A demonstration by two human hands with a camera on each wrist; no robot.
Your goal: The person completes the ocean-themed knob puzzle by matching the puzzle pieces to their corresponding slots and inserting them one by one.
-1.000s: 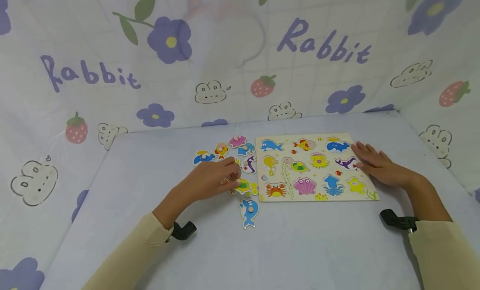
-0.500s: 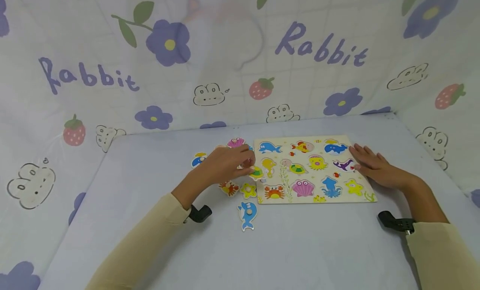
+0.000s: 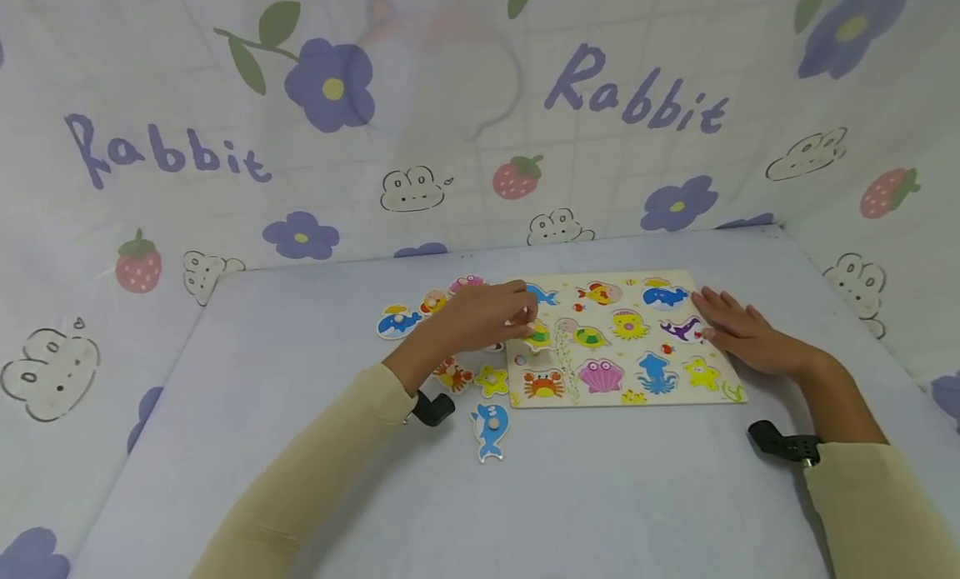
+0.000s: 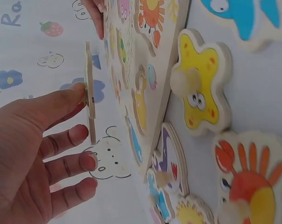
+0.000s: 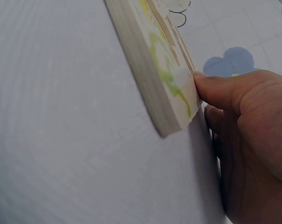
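Observation:
My left hand (image 3: 480, 319) pinches a turtle puzzle piece (image 3: 538, 337) between thumb and fingers. The piece hangs above the left part of a wooden sea-animal puzzle board (image 3: 633, 296). In the left wrist view the turtle piece (image 4: 89, 79) appears edge-on, apart from the board, with the other fingers loosely bent below. My right hand (image 3: 753, 337) rests at the board's right edge, fingers extended. Its thumb touches the board's edge in the right wrist view, where the hand (image 5: 253, 107) fills the right side.
Left of the board lie loose knobbed pieces: a starfish (image 3: 492, 381), a crab (image 3: 452, 374), a whale (image 3: 397, 322), a fish (image 3: 433, 302) and a shell (image 3: 467, 283). A blue dolphin piece (image 3: 491, 436) lies nearer the front. A printed curtain (image 3: 337, 171) hangs behind the table.
My left hand has carried the turtle piece right, from the loose pieces to over the board's left side. The starfish and crab pieces have come into sight. My right hand stays at the board's edge.

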